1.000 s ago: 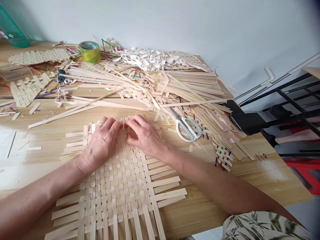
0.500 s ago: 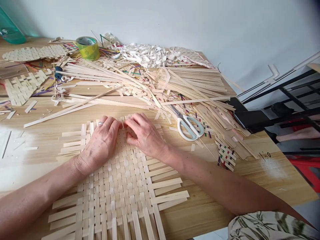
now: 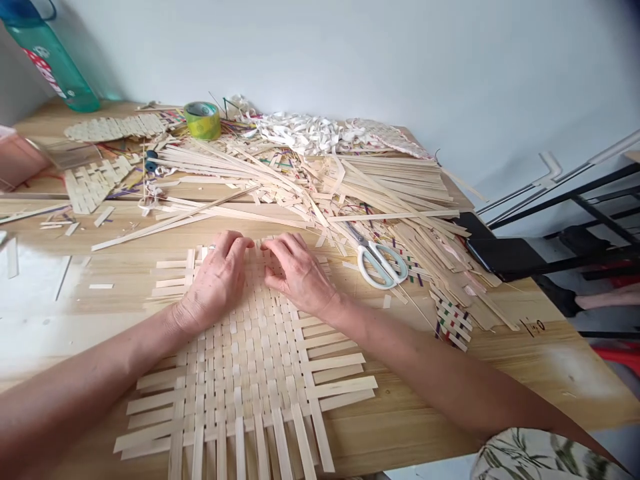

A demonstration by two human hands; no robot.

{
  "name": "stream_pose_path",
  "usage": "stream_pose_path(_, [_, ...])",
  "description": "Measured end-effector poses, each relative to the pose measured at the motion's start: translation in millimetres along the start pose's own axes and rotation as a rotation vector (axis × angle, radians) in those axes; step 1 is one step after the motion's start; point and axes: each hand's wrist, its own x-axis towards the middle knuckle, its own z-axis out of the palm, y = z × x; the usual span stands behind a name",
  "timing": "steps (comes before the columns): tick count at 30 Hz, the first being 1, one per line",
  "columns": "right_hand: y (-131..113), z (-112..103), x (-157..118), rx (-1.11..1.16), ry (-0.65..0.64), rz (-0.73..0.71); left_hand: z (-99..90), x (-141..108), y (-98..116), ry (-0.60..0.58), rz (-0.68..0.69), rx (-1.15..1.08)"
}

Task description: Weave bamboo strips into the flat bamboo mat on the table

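Observation:
A mat woven from pale, flat wood strips (image 3: 250, 347) lies on the table in front of me, loose strip ends sticking out along its sides and near edge. My left hand (image 3: 220, 273) is at the mat's far end, fingers bent down and closed on the weave; its fingertips are partly hidden. Close by on the right, my right hand (image 3: 295, 270) bends its fingers onto the same far edge, the thumb lower and a little apart from the forefinger. A small stretch of weave shows between the two hands.
White-handled scissors (image 3: 383, 263) lie right of the mat. Behind are heaped loose strips (image 3: 400, 177), a tape roll (image 3: 203, 121), white ribbon (image 3: 300, 132) and a green bottle (image 3: 60, 67). A black phone-like object (image 3: 495, 257) is at the right table edge, near a black metal frame (image 3: 590, 193).
The view has swung a little left and up, bringing more of the bottle and a pink box into sight. Both hands stay at the mat's far edge, with slightly shifted fingers.

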Motion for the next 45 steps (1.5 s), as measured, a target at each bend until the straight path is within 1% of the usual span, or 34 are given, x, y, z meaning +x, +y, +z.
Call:
stream_pose_path(2, [0.9,-0.5,0.3,-0.004,-0.006,-0.003,-7.6,-0.6,-4.6,-0.033,-0.059,0.033])
stream_pose_path(4, [2.4,-4.1,2.0,-0.033,-0.044,-0.016,-18.6,-3.1,-11.3,-0.073,-0.069,0.070])
stream_pose_path(6, [2.9,-11.8,5.2,-0.066,-0.121,-0.033,-30.0,-8.1,-18.6,-0.105,-0.044,0.086])
stream_pose_path(8, [0.3,-22.3,9.4,-0.095,-0.225,-0.050,-38.2,-14.9,-24.7,-0.133,-0.024,0.096])
stream_pose_path(10, [-6.9,-31.6,13.3,-0.136,-0.316,-0.067,-41.0,-21.6,-28.1,-0.139,-0.024,0.106])
stream_pose_path(12, [-18.5,-34.9,16.0,-0.189,-0.340,-0.079,-38.9,-26.1,-28.6,-0.131,-0.033,0.114])
stream_pose_path(14, [-31.5,-29.6,17.4,-0.201,-0.305,-0.084,-34.6,-27.5,-27.2,-0.118,-0.035,0.123])
stream_pose_path(17, [-44.5,-8.8,17.7,-0.177,-0.250,-0.086,-29.7,-25.6,-24.1,-0.097,-0.022,0.137])
stream_pose_path(21, [-44.5,17.8,16.0,-0.110,-0.075,-0.063,-27.3,-23.5,-22.2,-0.051,-0.006,0.153])
stream_pose_path(22, [-43.2,21.3,15.3,-0.088,-0.036,-0.054,-26.6,-23.7,-22.2,-0.037,-0.003,0.153])
stream_pose_path(24, [-41.0,24.6,14.0,-0.060,0.003,-0.050,-24.9,-24.5,-22.6,-0.015,0.002,0.150])
stream_pose_path(32, [-37.2,24.8,13.1,-0.131,-0.029,-0.134,-21.1,-26.7,-23.0,0.026,0.040,0.127])
stream_pose_path(38, [-35.7,26.3,15.1,-0.124,-0.058,-0.127,-17.4,-23.3,-24.8,0.030,0.079,0.111])
stream_pose_path(45, [-35.8,25.6,14.9,-0.091,-0.094,-0.103,-18.8,-20.6,-22.0,-0.029,0.067,0.127])
